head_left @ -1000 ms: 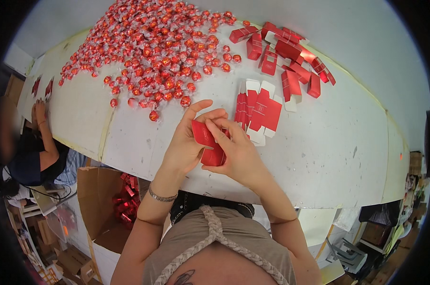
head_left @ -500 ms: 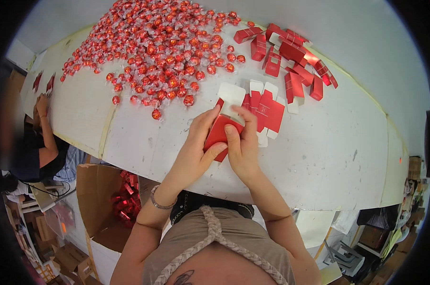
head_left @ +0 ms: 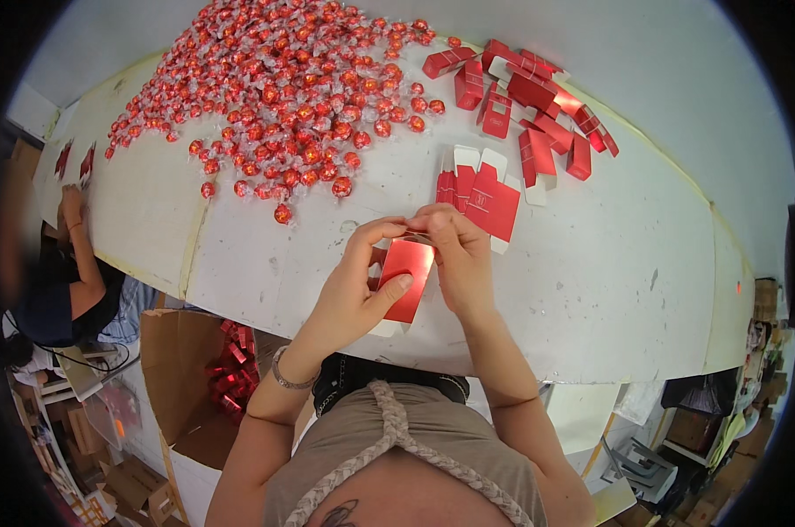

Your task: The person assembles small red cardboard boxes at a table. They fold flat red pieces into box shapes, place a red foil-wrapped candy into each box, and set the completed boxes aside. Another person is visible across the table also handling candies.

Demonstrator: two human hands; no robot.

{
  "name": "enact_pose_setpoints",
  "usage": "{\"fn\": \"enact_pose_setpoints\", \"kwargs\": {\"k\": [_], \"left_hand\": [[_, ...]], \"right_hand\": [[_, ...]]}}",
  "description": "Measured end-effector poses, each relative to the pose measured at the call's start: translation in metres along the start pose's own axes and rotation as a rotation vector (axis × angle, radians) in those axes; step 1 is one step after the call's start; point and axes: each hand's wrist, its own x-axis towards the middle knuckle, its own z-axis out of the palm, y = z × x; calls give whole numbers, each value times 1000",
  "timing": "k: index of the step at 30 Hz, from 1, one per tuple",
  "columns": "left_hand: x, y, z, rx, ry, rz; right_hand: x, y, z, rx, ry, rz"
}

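Observation:
Close in front of me I hold a small shiny red box (head_left: 408,274). My left hand (head_left: 358,279) is wrapped round its left side, thumb lying across the red face. At the far end my right hand (head_left: 462,263) pinches the edge, its fingertips meeting the left fingers there. A pale flap shows at the near end; the fingers cover the far end. Just beyond my right hand lie several flattened red cartons (head_left: 490,209) with white flaps. Farther off to the left spreads a big heap of red-wrapped candy balls (head_left: 305,114) in clear twisted wrappers.
Several folded red boxes (head_left: 535,90) lie jumbled at the back right of the white table (head_left: 591,281). Below the table's near edge, at left, a brown cardboard carton (head_left: 180,369) contains shiny red boxes. Another person's arm (head_left: 83,241) rests at the table's far left.
The box has turned and come slightly nearer me; its open white flap no longer shows at the far end. My right hand has shifted from the box's face to its far edge.

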Motion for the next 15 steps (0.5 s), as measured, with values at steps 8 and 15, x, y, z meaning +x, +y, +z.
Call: {"fn": "enact_pose_setpoints", "kwargs": {"k": [8,15], "left_hand": [[-10,1,4,-48,26,31],[-10,-19,5,-66,41,150]], "right_hand": [[-2,-21,-10,-173,-156,44],[-34,-31,-18,-308,-325,14]]}}
